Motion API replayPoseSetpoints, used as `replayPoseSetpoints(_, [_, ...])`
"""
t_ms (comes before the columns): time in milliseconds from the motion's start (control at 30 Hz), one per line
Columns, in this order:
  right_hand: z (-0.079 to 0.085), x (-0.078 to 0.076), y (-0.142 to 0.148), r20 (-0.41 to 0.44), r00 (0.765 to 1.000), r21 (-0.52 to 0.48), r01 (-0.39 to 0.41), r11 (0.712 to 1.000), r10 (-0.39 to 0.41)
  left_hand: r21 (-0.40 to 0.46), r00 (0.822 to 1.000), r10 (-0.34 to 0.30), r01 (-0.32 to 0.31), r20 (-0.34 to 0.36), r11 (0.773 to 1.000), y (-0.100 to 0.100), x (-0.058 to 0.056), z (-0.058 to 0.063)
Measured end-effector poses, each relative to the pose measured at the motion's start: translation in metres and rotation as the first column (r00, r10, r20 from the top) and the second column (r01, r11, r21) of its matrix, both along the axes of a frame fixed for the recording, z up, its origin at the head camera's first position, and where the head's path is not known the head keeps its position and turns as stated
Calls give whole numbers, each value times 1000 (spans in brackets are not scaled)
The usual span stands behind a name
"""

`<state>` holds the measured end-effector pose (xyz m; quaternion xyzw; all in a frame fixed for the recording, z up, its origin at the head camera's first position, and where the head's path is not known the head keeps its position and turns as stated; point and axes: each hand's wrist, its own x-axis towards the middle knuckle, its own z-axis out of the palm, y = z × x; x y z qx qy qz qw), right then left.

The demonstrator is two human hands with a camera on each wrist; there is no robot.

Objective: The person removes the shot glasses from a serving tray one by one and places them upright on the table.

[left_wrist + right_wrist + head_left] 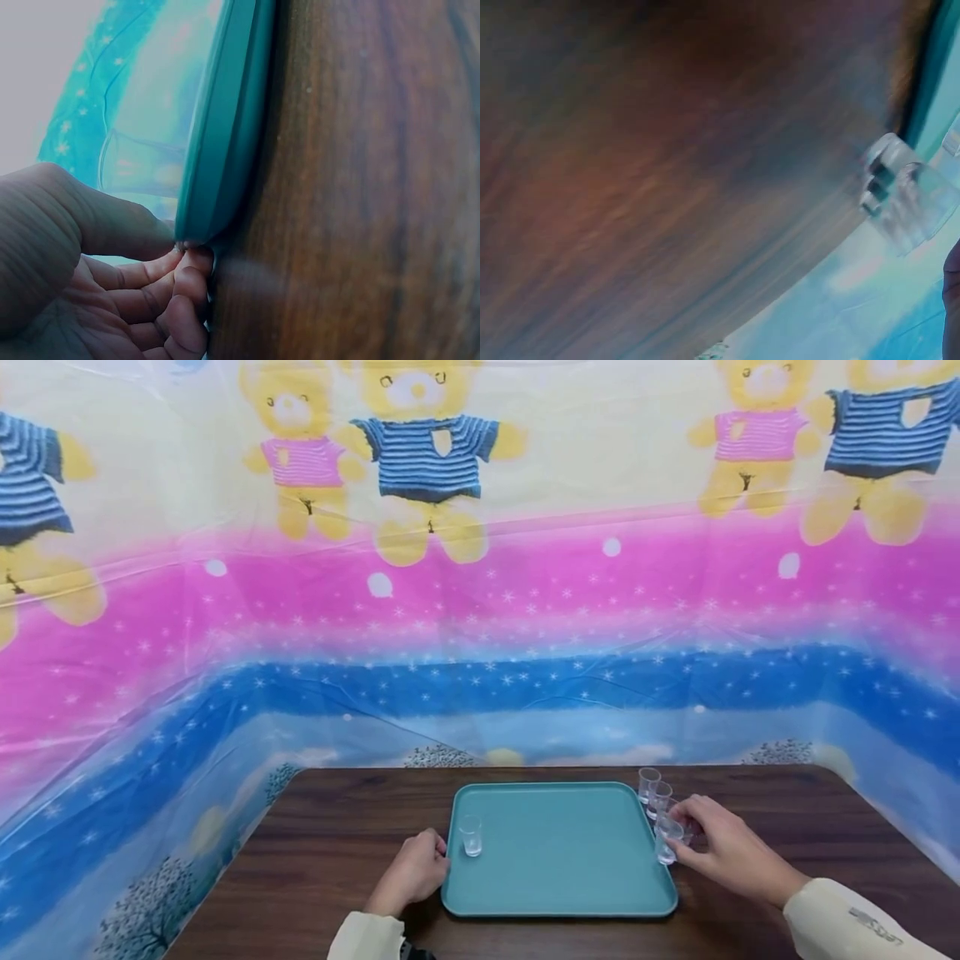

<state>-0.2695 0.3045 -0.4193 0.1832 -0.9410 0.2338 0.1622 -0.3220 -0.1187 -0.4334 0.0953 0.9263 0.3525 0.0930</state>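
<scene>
Pinching tray (558,868) with fingers of left hand (417,867), likely for steadiness, with lone glass (472,837) upright on it; gripping clear glass (666,850) in fingers of right hand (731,850) beside tray's right edge, near other glasses (649,787), probably lined up for reach.

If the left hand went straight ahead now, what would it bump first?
The teal tray: the left hand pinches its rim. Beyond that, perhaps the clear shot glass on it; depth is unclear.
</scene>
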Motion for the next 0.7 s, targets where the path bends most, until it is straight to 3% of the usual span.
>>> replayPoseSetpoints(200, [-7, 9, 15, -61, 998, 13, 3, 1000, -2, 0, 1000, 0, 0, 20, 1000, 0, 1, 0])
replayPoseSetpoints(433, [-17, 12, 22, -23, 1000, 2, 16, 1000, -16, 6, 1000, 7, -7, 27, 1000, -1, 0, -1])
replayPoseSetpoints(700, [-20, 12, 23, -51, 998, 15, 44, 999, -43, 4, 1000, 2, -2, 26, 1000, 0, 0, 2])
